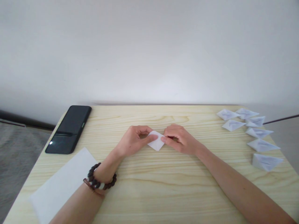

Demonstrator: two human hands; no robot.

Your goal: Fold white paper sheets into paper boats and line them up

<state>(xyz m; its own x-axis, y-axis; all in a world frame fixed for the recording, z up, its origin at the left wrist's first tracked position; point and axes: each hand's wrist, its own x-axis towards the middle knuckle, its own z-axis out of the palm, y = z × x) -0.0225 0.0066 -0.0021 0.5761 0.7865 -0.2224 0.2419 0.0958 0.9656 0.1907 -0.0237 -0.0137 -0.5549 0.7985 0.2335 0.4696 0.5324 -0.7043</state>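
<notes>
A small folded piece of white paper (157,144), diamond-shaped from above, is held just over the middle of the table. My left hand (136,140) pinches its left side, the thumb lying across the top face and the fingers behind. On the right corner, my right hand (178,139) grips the same paper between its thumb and curled fingers. A beaded bracelet (102,183) circles my left wrist. The fingertips beneath the paper are hidden.
Several folded paper boats (263,145) stand along the right side of the wooden table (158,193). A black phone (69,129) lies at the back left. White paper sheets (67,180) lie partly under my left forearm. Behind the table rises a pale wall (149,53).
</notes>
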